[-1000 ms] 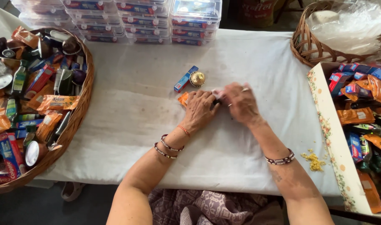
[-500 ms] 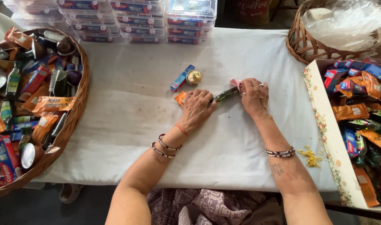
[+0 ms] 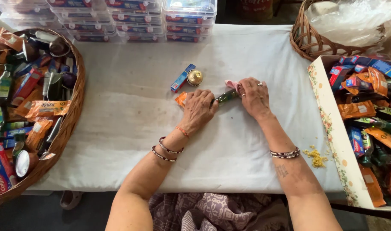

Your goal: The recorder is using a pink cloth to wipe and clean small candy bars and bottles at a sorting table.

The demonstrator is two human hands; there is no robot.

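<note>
1. Head view: a small dark green bottle (image 3: 226,96) lies on the white tablecloth (image 3: 131,111), pinched between both hands.
2. Left hand (image 3: 198,109) curls around its near end, covering an orange sachet (image 3: 181,99).
3. Right hand (image 3: 254,96) grips the far end beside a pink packet (image 3: 231,84).
4. Just beyond the left hand: a blue box (image 3: 182,78) and a gold ball (image 3: 194,77).
5. Judged step: gathering items together; any next move needs a steady two-handed hold.

We count two hands (image 3: 198,110) (image 3: 254,96) over the desk (image 3: 131,111), two wicker baskets (image 3: 73,111) (image 3: 304,42), one flowered box (image 3: 332,137), one blue carton (image 3: 182,78), one gold round tin (image 3: 194,77), one orange packet (image 3: 181,99), one green tube (image 3: 226,96), and three bracelets on the left wrist (image 3: 167,149).
</note>
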